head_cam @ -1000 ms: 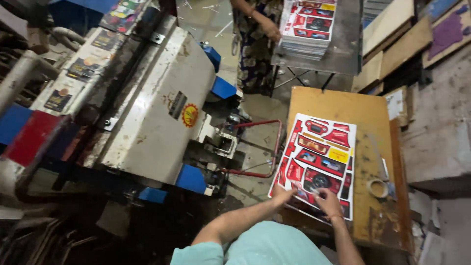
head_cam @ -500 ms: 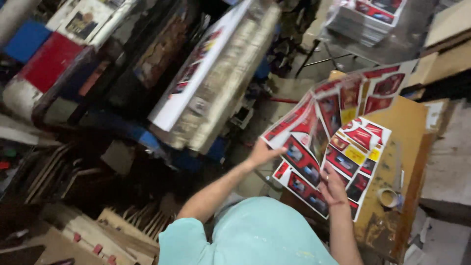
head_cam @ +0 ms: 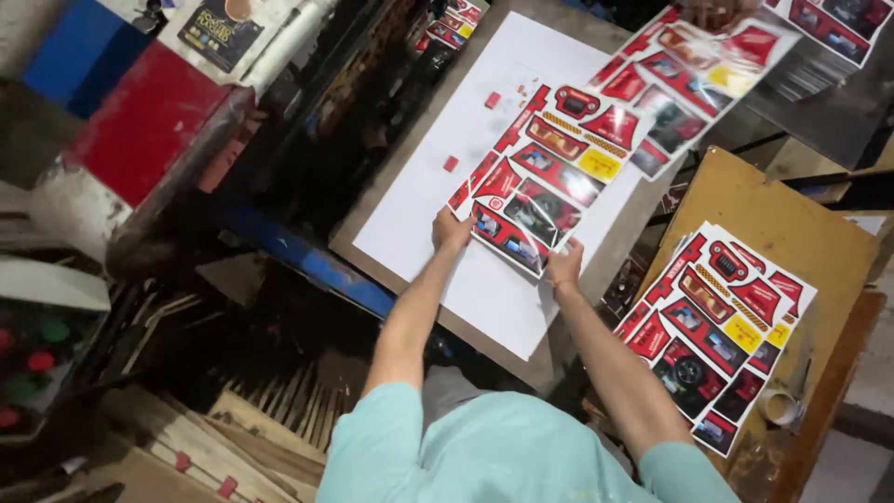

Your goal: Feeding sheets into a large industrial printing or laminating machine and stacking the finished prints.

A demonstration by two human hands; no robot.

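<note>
Head cam, steep downward look, near, over white board, arms reaching fwd

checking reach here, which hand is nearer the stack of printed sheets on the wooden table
Right. The right hand grips the held printed sheet's near corner, close to the stack of printed sheets. The left hand holds the opposite corner, farther away.

Print workshop — heavy press machinery, white platen board, stacked printed sheets on worn wooden table — cluttered, grimy floor
</note>
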